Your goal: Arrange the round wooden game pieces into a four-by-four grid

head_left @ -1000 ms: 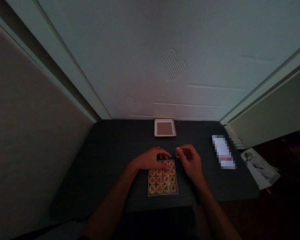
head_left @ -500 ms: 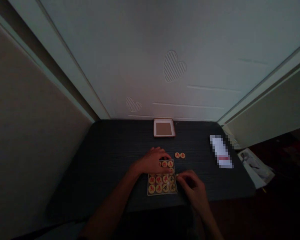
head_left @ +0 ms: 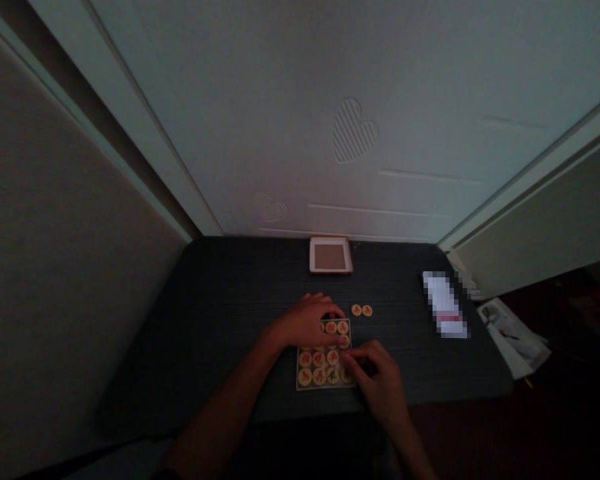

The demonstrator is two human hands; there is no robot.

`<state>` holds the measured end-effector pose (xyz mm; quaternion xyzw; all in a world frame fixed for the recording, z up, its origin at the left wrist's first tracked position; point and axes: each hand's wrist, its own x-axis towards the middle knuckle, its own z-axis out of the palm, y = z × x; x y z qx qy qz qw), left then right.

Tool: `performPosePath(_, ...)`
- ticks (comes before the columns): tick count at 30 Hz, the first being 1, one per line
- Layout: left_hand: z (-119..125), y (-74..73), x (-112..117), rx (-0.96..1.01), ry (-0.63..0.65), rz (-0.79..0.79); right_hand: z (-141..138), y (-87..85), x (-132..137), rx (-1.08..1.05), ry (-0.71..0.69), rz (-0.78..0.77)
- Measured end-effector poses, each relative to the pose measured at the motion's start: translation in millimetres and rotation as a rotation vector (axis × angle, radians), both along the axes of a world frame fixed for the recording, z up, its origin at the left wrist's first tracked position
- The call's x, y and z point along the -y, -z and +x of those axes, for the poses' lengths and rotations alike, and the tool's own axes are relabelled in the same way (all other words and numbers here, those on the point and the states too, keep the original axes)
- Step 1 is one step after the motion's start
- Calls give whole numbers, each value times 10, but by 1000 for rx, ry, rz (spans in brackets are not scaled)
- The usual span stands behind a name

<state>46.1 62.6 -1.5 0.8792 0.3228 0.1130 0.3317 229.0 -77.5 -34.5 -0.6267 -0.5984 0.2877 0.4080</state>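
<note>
Your right hand (head_left: 380, 379) is now reaching over the right edge of the box (head_left: 325, 388); half a second ago its fingertips were lying just outside that edge. Its grip is looking narrow, thumb and finger nearly meeting above the right column, third row from the top. They are hiding that spot, so you cannot tell whether they are pinching a piece.

Your left hand (head_left: 307, 321) is staying over the upper left of the box, its grip wide: the fingers are curling past the far edge and the thumb is crossing the second row. How hard it is pressing is not showing.

The red-marked pair (head_left: 362, 311) is lying on the desk (head_left: 230, 287), side by side, beyond the box's far right corner; a second ago your right hand was at that spot. So that pair is now resting free of your fingers, and your work is centring on the right column. Most other pieces (head_left: 319, 377) are sitting in rows inside the box.
</note>
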Motion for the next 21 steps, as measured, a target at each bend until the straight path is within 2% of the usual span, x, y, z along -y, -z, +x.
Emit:
performPosePath(8,-3,31,-9,1,6,12,-3,35,24,27,16,23)
performPosePath(17,-21,9,-47,16,27,-9,153,31,-34,-13,92,-9)
performPosePath(21,-31,14,-60,31,26,-17,209,-57,-88,42,-101,15)
